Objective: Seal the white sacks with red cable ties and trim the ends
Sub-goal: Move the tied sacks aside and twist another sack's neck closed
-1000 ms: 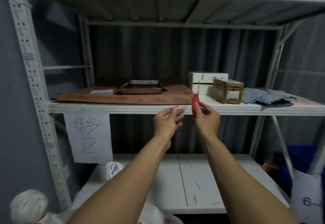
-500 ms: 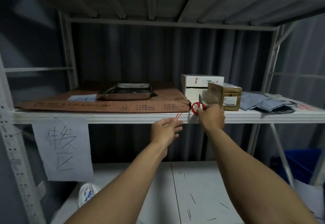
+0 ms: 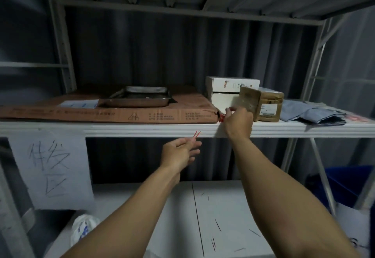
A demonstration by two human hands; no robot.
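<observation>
The left hand (image 3: 180, 152) is raised just below the front lip of the middle shelf (image 3: 142, 130), palm turned inward. Its thumb and forefinger pinch two thin red cable-tie offcuts (image 3: 196, 134), which stick up and to the right across the shelf edge, while the other fingers hang loose beneath. The right hand (image 3: 237, 122) reaches over that lip onto the shelf surface. Its fingers are curled round the red-handled scissors (image 3: 222, 117), of which only a sliver of red shows at the knuckles; the blades are hidden. This hand sits in the gap between the torn corner of a flat cardboard carton (image 3: 101, 113) on its left and a brown taped parcel (image 3: 261, 103) on its right, touching or nearly touching both. A white box (image 3: 233, 85) stands behind the parcel. A shallow steel tray (image 3: 138, 98) rests on top of the carton, and folded grey bags (image 3: 312, 111) lie further right on the same shelf. A paper sign with handwritten characters (image 3: 50, 168) hangs from the shelf edge at the left. Below, on the lower white shelf (image 3: 233, 207), a few dark slivers (image 3: 218, 225) are scattered, and a white sack (image 3: 85, 229) with blue print sits at the left corner, well apart from both hands. A blue bin (image 3: 349, 184) stands past the frame at the right.
</observation>
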